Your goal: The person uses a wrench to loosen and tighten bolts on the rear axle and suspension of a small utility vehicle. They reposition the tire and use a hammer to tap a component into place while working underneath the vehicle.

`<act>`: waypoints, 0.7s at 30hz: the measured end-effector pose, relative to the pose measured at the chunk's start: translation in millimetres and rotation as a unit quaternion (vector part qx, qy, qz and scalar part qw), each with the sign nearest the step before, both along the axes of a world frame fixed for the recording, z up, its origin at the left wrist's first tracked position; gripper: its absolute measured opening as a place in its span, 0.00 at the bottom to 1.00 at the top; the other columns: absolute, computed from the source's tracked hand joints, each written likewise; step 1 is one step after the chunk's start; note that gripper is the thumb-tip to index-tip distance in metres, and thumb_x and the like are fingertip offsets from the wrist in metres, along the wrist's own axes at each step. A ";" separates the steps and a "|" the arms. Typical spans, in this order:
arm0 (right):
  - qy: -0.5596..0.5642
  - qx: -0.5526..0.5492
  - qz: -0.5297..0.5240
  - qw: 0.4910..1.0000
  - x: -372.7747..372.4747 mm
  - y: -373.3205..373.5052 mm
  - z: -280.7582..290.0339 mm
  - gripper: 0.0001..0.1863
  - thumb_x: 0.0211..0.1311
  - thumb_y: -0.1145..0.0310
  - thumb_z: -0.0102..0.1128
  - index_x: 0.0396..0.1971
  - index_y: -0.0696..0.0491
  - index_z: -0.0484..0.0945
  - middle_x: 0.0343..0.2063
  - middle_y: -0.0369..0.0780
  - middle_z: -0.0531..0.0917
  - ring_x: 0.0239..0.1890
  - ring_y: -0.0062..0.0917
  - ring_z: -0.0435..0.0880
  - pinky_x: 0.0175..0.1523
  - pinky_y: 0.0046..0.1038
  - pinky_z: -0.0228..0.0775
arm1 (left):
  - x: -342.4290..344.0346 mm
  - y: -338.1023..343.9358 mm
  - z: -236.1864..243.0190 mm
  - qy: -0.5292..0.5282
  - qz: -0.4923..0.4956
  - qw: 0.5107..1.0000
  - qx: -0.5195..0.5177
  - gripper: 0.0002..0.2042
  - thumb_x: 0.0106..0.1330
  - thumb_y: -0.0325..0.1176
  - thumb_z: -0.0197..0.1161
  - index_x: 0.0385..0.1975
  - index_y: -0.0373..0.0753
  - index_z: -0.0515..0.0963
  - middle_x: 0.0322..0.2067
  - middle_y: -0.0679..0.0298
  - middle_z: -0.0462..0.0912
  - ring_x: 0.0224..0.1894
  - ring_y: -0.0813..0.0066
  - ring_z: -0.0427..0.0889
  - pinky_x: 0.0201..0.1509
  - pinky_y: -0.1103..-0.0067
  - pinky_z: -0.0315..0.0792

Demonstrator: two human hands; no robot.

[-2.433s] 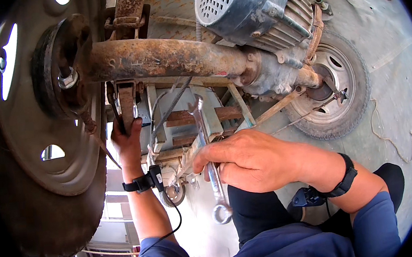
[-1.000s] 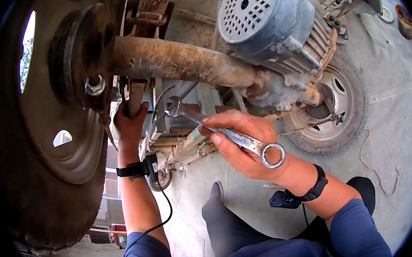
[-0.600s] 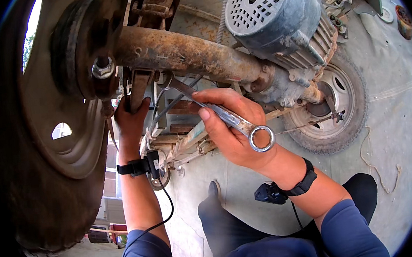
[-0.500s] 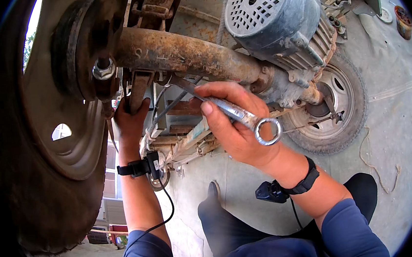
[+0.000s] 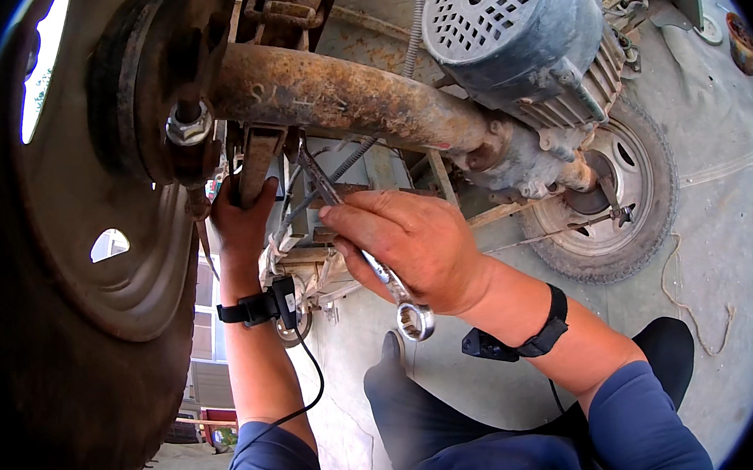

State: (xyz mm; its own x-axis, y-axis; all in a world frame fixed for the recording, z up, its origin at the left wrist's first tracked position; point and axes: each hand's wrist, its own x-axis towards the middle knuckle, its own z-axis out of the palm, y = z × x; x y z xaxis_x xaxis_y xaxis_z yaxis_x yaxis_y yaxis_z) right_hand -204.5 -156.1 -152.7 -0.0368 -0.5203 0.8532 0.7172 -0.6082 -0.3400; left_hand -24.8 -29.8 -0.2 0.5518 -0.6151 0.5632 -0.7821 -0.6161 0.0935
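Wrench (image 5: 322, 182) slanted below axle (image 5: 338, 97), upper end tucked beside bracket (image 5: 260, 160), contact there unclear. Right hand (image 5: 429, 246) closed round wrench mid-length, likely for control, lower end left free. Left hand (image 5: 241, 227) up against bracket, probably steadying; fingertips hidden, grip can't tell. Motor (image 5: 523, 65) beyond axle; near wheel (image 5: 142, 296) left, far wheel (image 5: 613, 255) right.
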 end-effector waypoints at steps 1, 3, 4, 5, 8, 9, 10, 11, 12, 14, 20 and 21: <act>0.002 -0.006 -0.003 1.000 2.0 0.7 0.6 0.21 0.46 0.79 0.67 0.45 0.56 0.76 0.35 0.44 0.83 0.32 0.36 0.84 0.32 0.31 0.78 | -0.3 -0.9 -0.1 0.004 -0.005 1.000 -0.003 0.15 0.55 0.37 0.74 0.33 0.34 0.77 0.26 0.69 0.79 0.27 0.82 0.71 0.33 0.81 0.69; 0.017 -0.013 -0.003 1.000 3.9 2.6 2.5 0.22 0.45 0.78 0.68 0.44 0.56 0.77 0.35 0.44 0.82 0.31 0.36 0.84 0.31 0.31 0.77 | -0.7 -1.2 -0.6 0.011 -0.012 1.000 -0.008 0.15 0.55 0.37 0.73 0.33 0.34 0.78 0.26 0.69 0.79 0.27 0.83 0.72 0.33 0.81 0.69; 0.029 -0.014 0.001 0.999 2.9 3.6 4.1 0.22 0.44 0.78 0.68 0.44 0.56 0.77 0.35 0.43 0.82 0.30 0.36 0.83 0.30 0.31 0.76 | -0.8 -1.4 -1.0 0.006 -0.009 1.000 -0.005 0.15 0.55 0.37 0.73 0.33 0.34 0.78 0.26 0.69 0.80 0.28 0.83 0.72 0.33 0.81 0.69; 0.041 -0.016 0.004 0.999 2.3 5.1 5.7 0.23 0.43 0.77 0.69 0.44 0.56 0.77 0.34 0.43 0.81 0.29 0.35 0.83 0.30 0.31 0.75 | -1.1 -1.6 -0.8 0.000 -0.005 1.000 -0.003 0.15 0.55 0.37 0.73 0.33 0.34 0.78 0.26 0.68 0.80 0.28 0.83 0.72 0.33 0.81 0.70; 0.036 0.001 -0.027 0.999 4.4 10.6 8.1 0.23 0.42 0.75 0.68 0.43 0.56 0.77 0.32 0.42 0.80 0.27 0.35 0.81 0.28 0.31 0.74 | -1.1 -1.1 -0.4 0.001 -0.003 1.000 -0.002 0.14 0.56 0.37 0.73 0.33 0.34 0.78 0.27 0.68 0.81 0.28 0.83 0.74 0.34 0.80 0.71; 0.048 -0.001 -0.029 0.998 3.8 11.7 8.3 0.22 0.42 0.74 0.68 0.43 0.56 0.77 0.31 0.42 0.80 0.26 0.35 0.81 0.28 0.31 0.74 | -1.0 -0.8 -0.2 0.003 -0.003 1.000 -0.002 0.14 0.56 0.37 0.73 0.33 0.34 0.78 0.27 0.68 0.81 0.29 0.83 0.74 0.34 0.80 0.71; 0.060 -0.004 -0.031 0.998 2.4 12.5 8.9 0.22 0.43 0.73 0.67 0.43 0.56 0.77 0.30 0.41 0.79 0.26 0.34 0.81 0.27 0.31 0.73 | -2.5 -1.4 0.5 0.001 0.000 1.000 0.001 0.14 0.56 0.37 0.73 0.34 0.34 0.79 0.27 0.68 0.81 0.29 0.83 0.74 0.34 0.81 0.71; 0.074 -0.007 -0.033 0.997 1.1 12.5 9.1 0.21 0.43 0.73 0.67 0.42 0.56 0.77 0.30 0.41 0.79 0.26 0.34 0.81 0.27 0.31 0.73 | -5.0 -3.0 0.6 -0.001 0.003 1.000 0.004 0.14 0.56 0.37 0.73 0.34 0.34 0.79 0.27 0.68 0.81 0.29 0.83 0.74 0.35 0.81 0.71; 0.082 -0.014 -0.029 0.996 0.7 12.1 10.1 0.21 0.44 0.72 0.66 0.43 0.56 0.77 0.30 0.41 0.79 0.26 0.34 0.81 0.28 0.31 0.73 | -6.1 -4.1 0.4 -0.003 0.005 1.000 0.006 0.14 0.56 0.37 0.73 0.34 0.34 0.79 0.27 0.68 0.81 0.29 0.83 0.75 0.35 0.81 0.71; 0.097 -0.026 -0.019 0.995 1.7 13.0 13.5 0.20 0.46 0.72 0.65 0.43 0.55 0.77 0.30 0.40 0.79 0.26 0.33 0.80 0.28 0.31 0.73 | -1.3 -2.2 -0.3 -0.001 0.004 1.000 0.001 0.14 0.56 0.37 0.73 0.34 0.34 0.79 0.27 0.68 0.81 0.29 0.83 0.74 0.35 0.81 0.71; 0.146 0.001 0.138 0.980 -7.7 17.4 14.9 0.26 0.49 0.74 0.60 0.53 0.56 0.74 0.41 0.45 0.79 0.36 0.39 0.82 0.38 0.33 0.76 | 7.0 2.5 -2.1 0.026 -0.033 0.999 -0.024 0.15 0.56 0.37 0.73 0.34 0.34 0.79 0.28 0.68 0.82 0.29 0.83 0.74 0.34 0.81 0.71; 0.110 0.008 0.184 0.977 -7.5 16.0 11.9 0.26 0.52 0.74 0.59 0.55 0.56 0.73 0.43 0.45 0.79 0.38 0.38 0.82 0.40 0.33 0.76 | 7.7 2.9 -2.7 0.029 -0.038 0.998 -0.027 0.15 0.56 0.37 0.73 0.34 0.34 0.79 0.28 0.68 0.82 0.29 0.83 0.74 0.34 0.81 0.70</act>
